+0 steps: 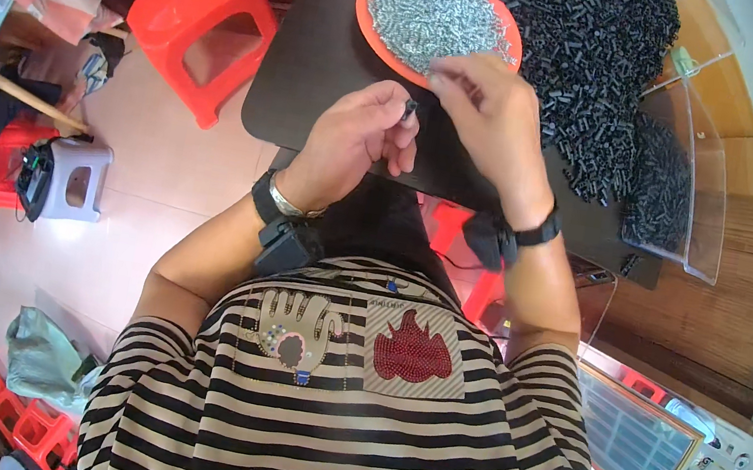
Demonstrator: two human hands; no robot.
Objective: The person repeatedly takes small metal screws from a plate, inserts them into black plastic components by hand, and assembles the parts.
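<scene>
My left hand (349,139) is closed, pinching a small black cylindrical part (408,109) between thumb and forefinger just over the table's near edge. At the near rim of an orange-red plate (365,26), my right hand (503,122) has its thumb and fingertips drawn together; whatever they grip is too small to make out. Many small silvery metal pieces (433,17), perhaps screws, fill the plate. To its right, a large heap of small black parts (584,66) like the held one spreads over the dark table (299,73).
A clear plastic bin (703,190) with more black parts stands at the table's right edge. Left of the table is a red stool (197,26); a grey-white stool (79,180) stands further left. A wooden panel (747,282) lies beyond the bin.
</scene>
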